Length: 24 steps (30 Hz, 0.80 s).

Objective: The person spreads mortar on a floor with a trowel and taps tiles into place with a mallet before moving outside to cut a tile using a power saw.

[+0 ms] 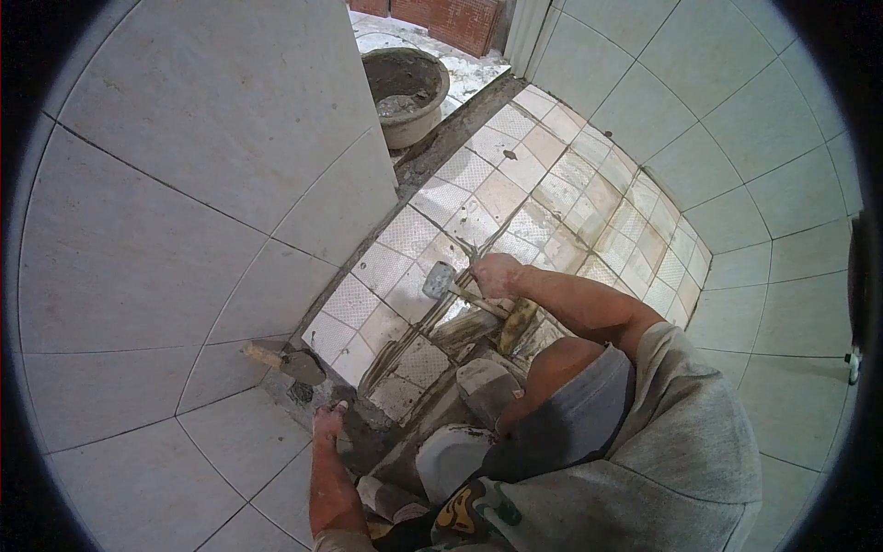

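My left hand (328,420) is low over the grey mortar (361,442) in the floor corner, one fingertip apart from the rest. Just beyond it lies a trowel (302,367), its wooden handle pointing left and its blade smeared with mortar. My right hand (497,275) is closed low over the tiled floor (497,198); its curled fingers hide whatever they hold. Beside that hand a mallet (440,281) with a pale head rests on the tiles. Its handle runs toward a yellowish, dirty sponge-like piece (518,326).
A bucket (414,126) of mortar stands beyond the doorway threshold. Tiled walls (166,230) close in on the left and right (708,120). Near my knees is a white rounded container (451,460), partly hidden. Wet grey smears cover the nearer tiles.
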Each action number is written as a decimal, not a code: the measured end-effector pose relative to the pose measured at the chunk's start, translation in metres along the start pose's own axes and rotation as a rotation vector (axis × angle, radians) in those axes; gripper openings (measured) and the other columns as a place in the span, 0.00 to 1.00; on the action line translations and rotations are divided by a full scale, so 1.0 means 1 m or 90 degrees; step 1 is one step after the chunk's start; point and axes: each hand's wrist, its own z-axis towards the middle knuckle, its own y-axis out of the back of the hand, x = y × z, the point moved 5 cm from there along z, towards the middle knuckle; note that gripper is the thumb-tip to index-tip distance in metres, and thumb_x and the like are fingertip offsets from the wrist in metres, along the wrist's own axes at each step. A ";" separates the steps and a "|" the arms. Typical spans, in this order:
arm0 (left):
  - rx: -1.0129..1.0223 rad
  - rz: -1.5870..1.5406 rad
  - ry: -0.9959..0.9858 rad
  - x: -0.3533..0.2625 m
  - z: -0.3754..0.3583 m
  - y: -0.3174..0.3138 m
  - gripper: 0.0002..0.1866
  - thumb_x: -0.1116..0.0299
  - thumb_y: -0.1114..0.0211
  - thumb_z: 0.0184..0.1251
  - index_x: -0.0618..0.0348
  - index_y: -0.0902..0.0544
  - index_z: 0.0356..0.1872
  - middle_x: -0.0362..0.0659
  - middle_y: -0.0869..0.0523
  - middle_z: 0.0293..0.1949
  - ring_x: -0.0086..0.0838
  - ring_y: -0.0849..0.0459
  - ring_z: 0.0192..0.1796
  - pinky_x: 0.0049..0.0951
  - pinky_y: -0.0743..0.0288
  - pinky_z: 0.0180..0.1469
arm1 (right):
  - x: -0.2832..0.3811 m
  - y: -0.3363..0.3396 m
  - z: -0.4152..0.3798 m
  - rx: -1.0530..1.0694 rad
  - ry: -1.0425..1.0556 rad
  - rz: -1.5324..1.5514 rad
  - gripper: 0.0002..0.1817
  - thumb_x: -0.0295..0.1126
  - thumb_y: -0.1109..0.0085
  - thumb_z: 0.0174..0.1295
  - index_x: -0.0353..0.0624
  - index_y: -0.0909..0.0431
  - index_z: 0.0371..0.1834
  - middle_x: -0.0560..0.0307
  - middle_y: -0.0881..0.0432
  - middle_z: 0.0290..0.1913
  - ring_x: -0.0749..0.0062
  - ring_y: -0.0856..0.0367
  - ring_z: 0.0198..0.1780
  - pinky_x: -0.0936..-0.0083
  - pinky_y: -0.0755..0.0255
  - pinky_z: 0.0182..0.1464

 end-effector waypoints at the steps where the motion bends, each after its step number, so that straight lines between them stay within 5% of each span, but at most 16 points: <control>1: 0.023 0.003 0.025 -0.004 -0.004 0.001 0.25 0.55 0.36 0.58 0.63 0.18 0.50 0.54 0.13 0.39 0.42 0.14 0.44 0.39 0.24 0.48 | 0.000 0.000 0.001 -0.010 0.004 0.001 0.22 0.48 0.36 0.47 0.38 0.15 0.34 0.41 0.16 0.38 0.49 0.16 0.42 0.60 0.21 0.46; 8: -0.017 -0.047 -0.007 0.028 0.022 -0.011 0.22 0.57 0.36 0.58 0.64 0.17 0.48 0.51 0.13 0.34 0.39 0.14 0.38 0.37 0.24 0.45 | -0.002 -0.007 0.005 0.036 -0.007 -0.012 0.20 0.45 0.37 0.46 0.38 0.16 0.33 0.40 0.16 0.38 0.48 0.16 0.42 0.59 0.21 0.46; 10: 0.028 0.036 0.037 -0.018 -0.015 0.005 0.22 0.56 0.36 0.58 0.64 0.16 0.46 0.52 0.13 0.36 0.41 0.15 0.40 0.39 0.25 0.46 | -0.001 -0.006 0.004 -0.021 0.015 -0.015 0.20 0.44 0.37 0.45 0.38 0.16 0.33 0.41 0.16 0.37 0.48 0.16 0.42 0.59 0.21 0.45; 17: 0.022 0.003 0.049 0.037 0.029 -0.014 0.22 0.55 0.38 0.59 0.65 0.16 0.45 0.53 0.14 0.35 0.43 0.15 0.40 0.41 0.26 0.45 | 0.004 0.002 -0.003 0.003 0.035 -0.016 0.22 0.46 0.38 0.47 0.37 0.16 0.35 0.41 0.16 0.37 0.47 0.17 0.42 0.59 0.22 0.46; 22: 0.011 0.004 -0.011 -0.011 -0.009 0.002 0.23 0.54 0.39 0.59 0.65 0.17 0.46 0.56 0.14 0.37 0.46 0.16 0.43 0.41 0.25 0.47 | 0.003 0.000 -0.001 -0.006 0.013 0.020 0.21 0.47 0.38 0.49 0.39 0.16 0.35 0.40 0.16 0.37 0.48 0.17 0.42 0.58 0.22 0.46; 24: 0.002 -0.009 -0.015 0.022 0.017 -0.011 0.24 0.53 0.39 0.59 0.65 0.17 0.46 0.57 0.14 0.39 0.48 0.16 0.45 0.41 0.25 0.49 | 0.004 0.002 -0.002 0.001 0.010 0.017 0.20 0.44 0.38 0.48 0.38 0.16 0.35 0.40 0.16 0.38 0.48 0.17 0.42 0.59 0.22 0.46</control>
